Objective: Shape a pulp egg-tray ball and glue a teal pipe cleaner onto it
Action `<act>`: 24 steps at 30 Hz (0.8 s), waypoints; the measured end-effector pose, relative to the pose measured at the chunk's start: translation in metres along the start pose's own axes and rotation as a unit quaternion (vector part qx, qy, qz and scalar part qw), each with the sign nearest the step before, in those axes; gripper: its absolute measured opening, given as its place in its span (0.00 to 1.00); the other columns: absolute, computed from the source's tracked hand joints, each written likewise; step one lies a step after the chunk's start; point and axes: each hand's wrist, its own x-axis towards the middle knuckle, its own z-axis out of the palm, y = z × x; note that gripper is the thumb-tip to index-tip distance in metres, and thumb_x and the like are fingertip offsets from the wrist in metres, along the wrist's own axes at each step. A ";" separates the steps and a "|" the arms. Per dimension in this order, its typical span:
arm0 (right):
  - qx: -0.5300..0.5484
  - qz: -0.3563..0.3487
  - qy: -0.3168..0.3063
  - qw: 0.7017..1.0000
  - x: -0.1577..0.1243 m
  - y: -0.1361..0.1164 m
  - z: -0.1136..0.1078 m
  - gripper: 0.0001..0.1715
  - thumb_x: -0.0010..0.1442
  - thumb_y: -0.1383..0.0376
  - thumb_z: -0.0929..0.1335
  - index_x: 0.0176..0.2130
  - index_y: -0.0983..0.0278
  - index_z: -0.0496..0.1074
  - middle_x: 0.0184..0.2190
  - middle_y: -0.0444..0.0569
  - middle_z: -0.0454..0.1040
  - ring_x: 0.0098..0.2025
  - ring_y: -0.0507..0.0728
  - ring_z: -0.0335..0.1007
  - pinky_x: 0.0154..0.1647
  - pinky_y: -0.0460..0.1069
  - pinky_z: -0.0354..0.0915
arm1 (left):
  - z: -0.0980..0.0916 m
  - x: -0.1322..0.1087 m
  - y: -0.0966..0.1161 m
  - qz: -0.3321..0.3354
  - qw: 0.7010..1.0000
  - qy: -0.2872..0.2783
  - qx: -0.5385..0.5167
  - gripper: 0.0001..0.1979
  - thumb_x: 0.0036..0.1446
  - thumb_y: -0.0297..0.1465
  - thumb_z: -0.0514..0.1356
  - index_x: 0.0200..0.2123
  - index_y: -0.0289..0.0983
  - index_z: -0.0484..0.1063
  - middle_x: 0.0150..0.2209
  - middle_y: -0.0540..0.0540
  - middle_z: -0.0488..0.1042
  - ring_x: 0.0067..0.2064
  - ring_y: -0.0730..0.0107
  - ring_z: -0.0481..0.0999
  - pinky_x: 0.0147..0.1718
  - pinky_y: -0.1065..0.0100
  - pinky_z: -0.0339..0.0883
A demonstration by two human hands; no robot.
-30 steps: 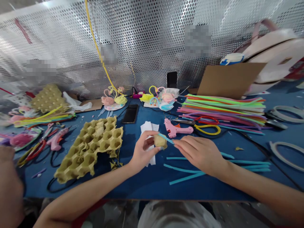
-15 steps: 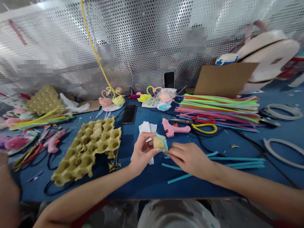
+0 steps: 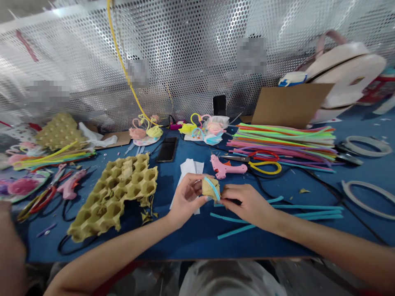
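My left hand (image 3: 188,195) pinches a small tan piece of egg-carton pulp (image 3: 210,188) between fingers and thumb. A cyan pipe cleaner (image 3: 214,188) curves across that piece, and its lower end disappears into my right hand (image 3: 245,203). My right fingers press against the piece from the right. Below my hands, several cut cyan pipe cleaners (image 3: 277,216) lie on the blue table (image 3: 191,244). A white paper sheet (image 3: 189,174) lies partly under my left hand.
A torn egg carton (image 3: 114,195) lies left of my hands. Beyond them are a pink glue gun (image 3: 225,166), yellow-and-red-handled scissors (image 3: 265,162), a phone (image 3: 167,149), and a multicoloured pipe cleaner bundle (image 3: 284,142). A perforated metal screen (image 3: 185,61) stands behind.
The cyan pipe cleaner has gone from sticking out straight to bending in a loop over the carton piece. My right hand has closed in against the piece.
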 end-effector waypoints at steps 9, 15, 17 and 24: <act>-0.026 -0.002 -0.011 1.000 -0.001 0.005 -0.001 0.09 0.67 0.66 0.69 0.37 0.64 0.80 0.31 0.47 0.79 0.31 0.53 0.73 0.34 0.46 0.62 | -0.002 -0.001 0.000 -0.021 1.000 0.003 -0.001 0.20 0.54 0.29 0.72 0.46 0.39 0.69 0.46 0.44 0.80 0.47 0.67 0.81 0.46 0.67 0.73; -0.019 -0.003 -0.019 1.000 -0.001 0.006 0.000 0.10 0.68 0.65 0.68 0.37 0.63 0.80 0.31 0.47 0.79 0.30 0.53 0.73 0.33 0.45 0.62 | -0.002 0.000 0.003 -0.047 0.999 0.019 0.003 0.20 0.50 0.29 0.74 0.44 0.38 0.71 0.43 0.45 0.81 0.45 0.65 0.82 0.44 0.67 0.74; -0.019 -0.005 -0.020 1.000 -0.002 0.007 0.000 0.11 0.68 0.65 0.68 0.36 0.63 0.80 0.30 0.47 0.79 0.29 0.53 0.73 0.32 0.46 0.62 | -0.002 0.000 0.003 -0.050 0.999 0.018 0.000 0.21 0.49 0.29 0.75 0.44 0.38 0.71 0.44 0.44 0.81 0.45 0.64 0.82 0.44 0.66 0.74; -0.024 -0.002 -0.040 0.999 -0.004 0.009 0.001 0.12 0.69 0.63 0.67 0.38 0.62 0.80 0.33 0.48 0.81 0.34 0.55 0.77 0.35 0.47 0.64 | -0.007 0.000 -0.001 -0.030 1.000 0.003 0.001 0.21 0.50 0.29 0.74 0.46 0.38 0.72 0.43 0.44 0.81 0.44 0.65 0.82 0.44 0.67 0.74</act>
